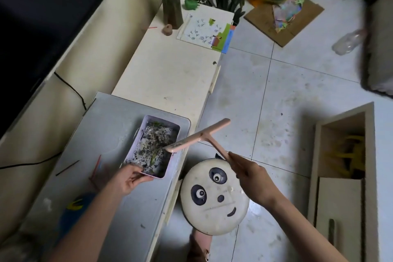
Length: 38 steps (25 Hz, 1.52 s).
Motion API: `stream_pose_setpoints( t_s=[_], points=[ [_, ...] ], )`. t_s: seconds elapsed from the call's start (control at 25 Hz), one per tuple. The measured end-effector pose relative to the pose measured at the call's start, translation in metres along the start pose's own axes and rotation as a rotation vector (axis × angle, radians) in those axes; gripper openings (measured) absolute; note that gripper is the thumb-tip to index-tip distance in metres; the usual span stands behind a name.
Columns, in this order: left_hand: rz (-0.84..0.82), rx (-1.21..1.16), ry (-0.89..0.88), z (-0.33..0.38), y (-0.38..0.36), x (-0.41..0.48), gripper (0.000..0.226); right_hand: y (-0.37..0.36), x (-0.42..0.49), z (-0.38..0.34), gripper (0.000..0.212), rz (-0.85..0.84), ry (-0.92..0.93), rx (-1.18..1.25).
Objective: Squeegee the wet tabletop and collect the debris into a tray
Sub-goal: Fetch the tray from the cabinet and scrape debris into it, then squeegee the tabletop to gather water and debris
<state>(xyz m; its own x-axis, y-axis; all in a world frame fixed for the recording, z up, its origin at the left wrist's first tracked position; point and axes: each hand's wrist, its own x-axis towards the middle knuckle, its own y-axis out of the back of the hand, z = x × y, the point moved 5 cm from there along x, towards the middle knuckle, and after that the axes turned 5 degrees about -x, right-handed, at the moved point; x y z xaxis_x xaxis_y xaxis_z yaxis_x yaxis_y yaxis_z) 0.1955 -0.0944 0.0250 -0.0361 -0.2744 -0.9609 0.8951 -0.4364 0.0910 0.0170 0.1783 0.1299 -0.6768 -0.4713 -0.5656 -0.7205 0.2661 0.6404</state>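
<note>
While the left hand [129,178] grips the tray [136,144] on the table [102,125] and the right hand [248,178] holds the squeegee [197,136], blade tip over the tray, debris [155,144] looks mostly collected; stray sticks [68,168] lie left of the left hand.

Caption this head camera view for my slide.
Left hand grips the debris-filled tray; right hand holds the pink squeegee, blade end over it.

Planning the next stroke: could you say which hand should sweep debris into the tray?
Probably the right hand: it grips the pink T-shaped squeegee, blade end at the lilac rectangular tray; the left hand holds that tray.
</note>
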Motion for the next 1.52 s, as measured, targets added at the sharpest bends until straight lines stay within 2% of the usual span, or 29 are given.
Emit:
stream_pose_setpoints(
  t_s=[0.16, 0.28, 0.32, 0.36, 0.44, 0.48, 0.56, 0.6, 0.68, 0.76, 0.84, 1.0, 1.08, 1.16, 1.2, 1.32, 1.44, 1.52],
  points=[
    [-0.015, -0.021, -0.085, -0.003, 0.006, 0.011, 0.032, -0.005, 0.009, -0.020, 0.028, -0.017, 0.039, -0.026],
    [0.002, 0.001, -0.144, -0.010, 0.008, 0.008, 0.030, 0.004, 0.005, -0.027, 0.022, 0.022, 0.060, -0.007],
    [0.032, 0.060, -0.174, -0.012, 0.010, 0.005, 0.021, 0.009, 0.000, -0.026, 0.018, 0.042, 0.062, 0.017],
    [0.098, 0.155, -0.236, -0.011, 0.011, -0.005, 0.012, 0.015, -0.006, -0.026, 0.017, 0.066, 0.065, 0.038],
    [0.201, 0.340, -0.443, -0.005, 0.007, -0.022, 0.017, 0.029, -0.020, -0.024, 0.019, 0.117, 0.084, 0.064],
    [0.174, 0.377, -0.546, -0.003, -0.002, -0.035, 0.021, 0.036, -0.027, -0.021, 0.021, 0.140, 0.095, 0.073],
    [0.101, 0.465, -0.710, 0.002, -0.029, -0.065, 0.047, 0.055, -0.046, -0.012, 0.023, 0.189, 0.095, 0.077],
    [0.081, 0.498, -0.773, 0.003, -0.048, -0.084, 0.044, 0.065, -0.056, -0.004, 0.023, 0.213, 0.084, 0.078],
    [0.036, 0.578, -0.852, 0.000, -0.083, -0.115, 0.015, 0.081, -0.070, 0.012, 0.024, 0.246, 0.058, 0.069],
    [-0.053, 0.696, -0.924, -0.016, -0.131, -0.140, 0.024, 0.105, -0.089, 0.038, 0.025, 0.308, 0.031, 0.088],
    [-0.129, 0.787, -0.893, -0.036, -0.171, -0.155, 0.029, 0.123, -0.101, 0.067, 0.026, 0.348, -0.006, 0.141],
    [-0.305, 0.907, -0.821, -0.083, -0.268, -0.176, 0.025, 0.171, -0.119, 0.144, 0.034, 0.465, -0.071, 0.168],
    [-0.331, 0.971, -0.818, -0.116, -0.327, -0.187, 0.025, 0.198, -0.130, 0.195, 0.037, 0.490, -0.111, 0.191],
    [-0.340, 1.002, -0.805, -0.122, -0.349, -0.194, 0.026, 0.212, -0.128, 0.210, 0.037, 0.488, -0.109, 0.183],
    [-0.382, 1.062, -0.804, -0.159, -0.407, -0.201, 0.027, 0.238, -0.140, 0.265, 0.037, 0.528, -0.138, 0.202],
    [-0.362, 1.155, -0.797, -0.190, -0.470, -0.215, 0.024, 0.269, -0.141, 0.327, 0.044, 0.520, -0.155, 0.150],
    [-0.281, 1.315, -0.889, -0.233, -0.552, -0.222, 0.008, 0.295, -0.144, 0.405, 0.049, 0.497, -0.209, 0.165],
    [-0.252, 1.379, -0.958, -0.248, -0.587, -0.229, 0.016, 0.303, -0.139, 0.435, 0.047, 0.467, -0.237, 0.182]
  ],
)
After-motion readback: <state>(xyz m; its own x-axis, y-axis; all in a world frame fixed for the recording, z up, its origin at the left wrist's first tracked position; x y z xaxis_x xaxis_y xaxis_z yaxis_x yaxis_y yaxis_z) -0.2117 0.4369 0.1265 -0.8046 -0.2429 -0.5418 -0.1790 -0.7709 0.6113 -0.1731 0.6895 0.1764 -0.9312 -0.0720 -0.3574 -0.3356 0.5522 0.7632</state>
